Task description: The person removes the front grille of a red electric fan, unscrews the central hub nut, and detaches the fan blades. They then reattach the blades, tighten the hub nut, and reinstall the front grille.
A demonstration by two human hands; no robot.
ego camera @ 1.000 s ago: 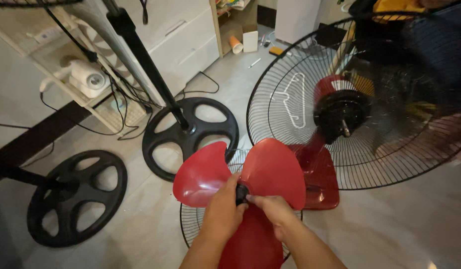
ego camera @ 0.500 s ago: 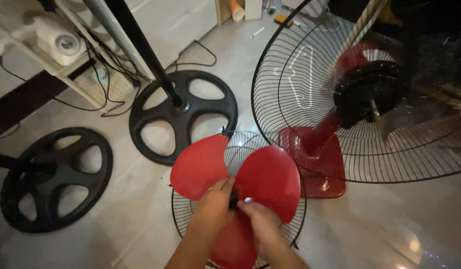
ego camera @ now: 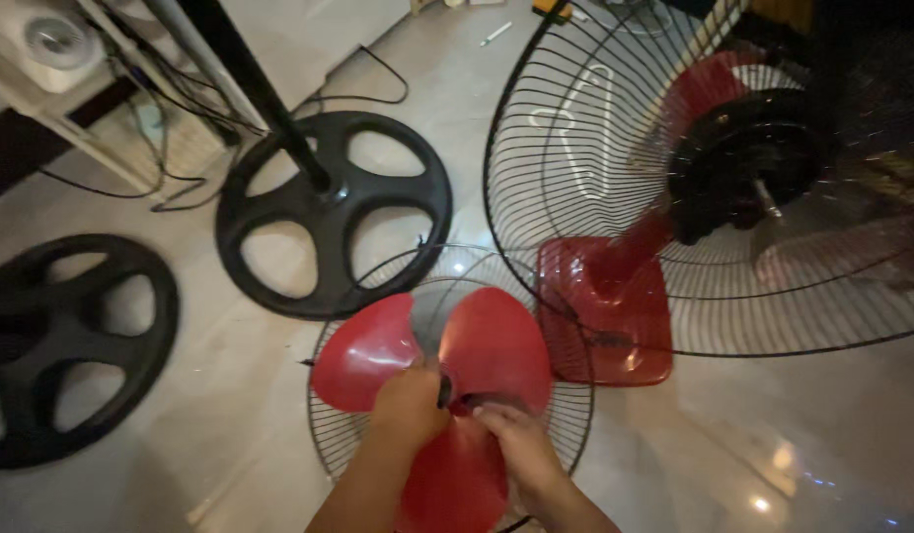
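The red fan blade [ego camera: 447,380], three-lobed, sits low in the view above a loose wire grille [ego camera: 561,434] lying flat on the tiled floor [ego camera: 793,444]. The left hand [ego camera: 410,407] is closed around the black hub [ego camera: 445,390]; the right hand [ego camera: 511,439] pinches beside it, though exact finger contact is unclear.

Risk: a slipping grip could drop the blade onto the grille and crack a lobe. The fan head [ego camera: 738,168] in its rear guard [ego camera: 575,148] stands close by; a swung lobe could strike it.

Containers: none visible.
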